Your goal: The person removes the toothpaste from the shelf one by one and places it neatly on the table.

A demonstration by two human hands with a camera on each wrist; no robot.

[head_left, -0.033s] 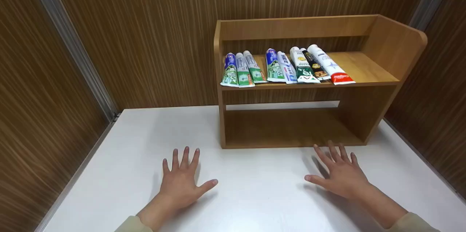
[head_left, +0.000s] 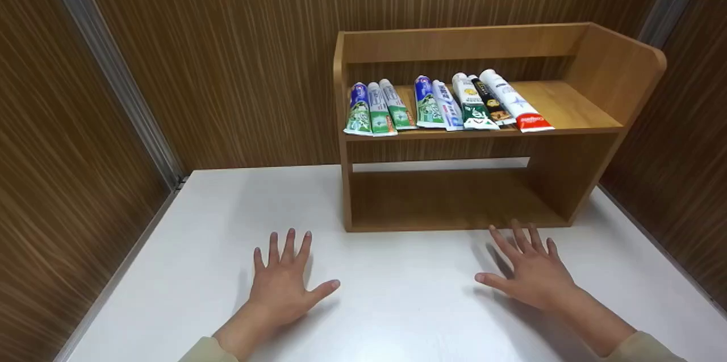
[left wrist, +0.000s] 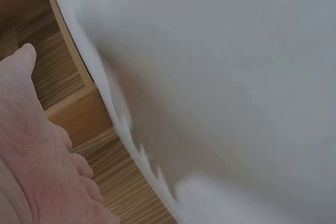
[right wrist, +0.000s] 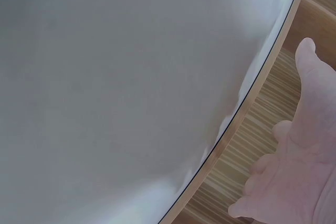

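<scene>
My left hand [head_left: 281,288] is over the white tabletop, front left of a wooden shelf unit [head_left: 454,133], fingers spread and holding nothing. Nearer the unit's front right, my right hand [head_left: 537,277] has its fingers spread too, with nothing in it. Its fingertips overlap the lower board's front edge in the head view; contact cannot be told. Toothpaste tubes lie side by side on the upper board: a blue-and-green tube [head_left: 359,109] at the left end, several in the middle, and a white-and-red tube [head_left: 517,102] at the right. Each wrist view shows an empty palm, the left [left wrist: 42,156] and the right [right wrist: 302,166].
The white tabletop [head_left: 397,305] carries the shelf unit at its back right. Below the tubes is the unit's lower board [head_left: 443,197]. Wood-patterned walls [head_left: 227,55] enclose the table at the back and both sides, with grey metal strips at the corners.
</scene>
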